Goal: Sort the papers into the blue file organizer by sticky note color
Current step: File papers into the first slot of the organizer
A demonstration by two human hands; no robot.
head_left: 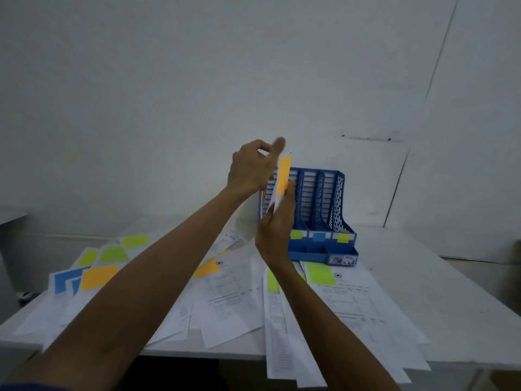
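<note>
**Ana:** Head view puts the orange-noted sheet [282, 183] upright at the left end of the blue file organizer [318, 221], edge-on to the camera. The left hand [252, 167] pinches its top edge between thumb and fingers, and the right hand [277, 230] is closed around its lower edge. Is it in a slot?

**Ben:** Its lower end is hidden behind the right hand, so that cannot be told. It stands over the organizer's leftmost slot.

**Ana:** What could go wrong?

**Ben:** The paper is thin and limp. Lowered at a slant, it could catch on a slatted plastic divider and buckle, or slide into the neighbouring slot. The front labels show green [296, 235], blue [318, 237] and yellow-green [342, 237]; any label for the leftmost slot is hidden by the hand, so a mismatch is possible.

**Ana:** And around the organizer?

**Ben:** In front of it, printed sheets overlap loosely on the white table [451, 292], one with a green sticky note [321, 275]. To its left lie sheets with orange [97, 276], blue and green notes. The forearms pass just over those smooth sheets and could drag them off the edge.
</note>
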